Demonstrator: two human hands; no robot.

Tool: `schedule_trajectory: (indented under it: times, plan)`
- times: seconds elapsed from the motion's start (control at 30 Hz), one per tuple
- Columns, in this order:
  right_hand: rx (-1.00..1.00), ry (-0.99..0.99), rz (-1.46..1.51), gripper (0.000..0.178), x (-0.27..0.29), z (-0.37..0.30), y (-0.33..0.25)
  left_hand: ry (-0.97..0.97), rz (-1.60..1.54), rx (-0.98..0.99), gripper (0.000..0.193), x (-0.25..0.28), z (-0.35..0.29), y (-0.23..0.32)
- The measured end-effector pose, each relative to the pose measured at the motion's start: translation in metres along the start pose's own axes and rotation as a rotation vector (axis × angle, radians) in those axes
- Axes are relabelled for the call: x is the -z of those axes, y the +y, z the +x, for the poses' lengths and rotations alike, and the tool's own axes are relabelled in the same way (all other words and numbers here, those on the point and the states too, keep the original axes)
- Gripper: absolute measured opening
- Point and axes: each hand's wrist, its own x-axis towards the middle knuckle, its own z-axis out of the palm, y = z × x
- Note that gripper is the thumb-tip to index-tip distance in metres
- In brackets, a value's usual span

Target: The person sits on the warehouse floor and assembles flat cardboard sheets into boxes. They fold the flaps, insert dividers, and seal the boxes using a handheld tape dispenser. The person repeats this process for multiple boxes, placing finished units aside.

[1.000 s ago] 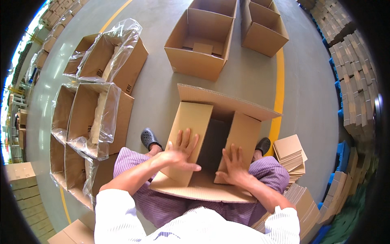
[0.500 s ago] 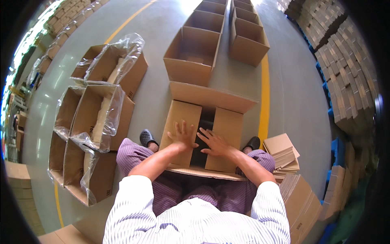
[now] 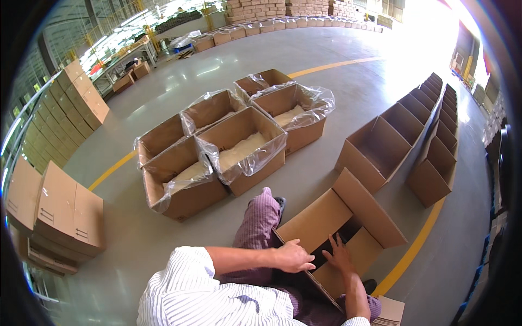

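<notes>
Between my legs sits a cardboard box with two flaps folded inward and a dark gap between them. Its far flap stands tilted up. My left hand is over the box's near left side, fingers loosely stretched toward the gap, apparently holding nothing. Spread fingers show on my right hand, which lies at the inner edge of the right flap, beside the gap. The near side of the box is partly hidden by my left hand and forearm.
Cardboard boxes lined with clear plastic stand grouped on the left. Two rows of open boxes run away at the right, beside a yellow floor line. Packed cartons are stacked far left; flat cardboard pieces lie near my right knee.
The view has swung left, so the box appears lower and to the right. My left hand has come off the left flap toward the near side; my right hand stays by the right flap.
</notes>
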Motion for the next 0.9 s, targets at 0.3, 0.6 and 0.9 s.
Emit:
schedule_trajectory:
  times: [0.3,0.6,0.9]
  plan:
    - [0.164,-0.147,0.289,0.078,0.002,0.018,0.050,0.048,0.044,-0.066,0.044,0.013,0.070,0.001]
    - [-0.101,0.410,0.114,0.040,0.104,0.009,0.019,0.590,0.104,-0.167,0.042,-0.076,0.171,-0.072]
    - [-0.099,0.983,-0.449,0.034,0.138,-0.002,0.135,0.779,0.207,0.190,0.033,-0.085,0.171,-0.105]
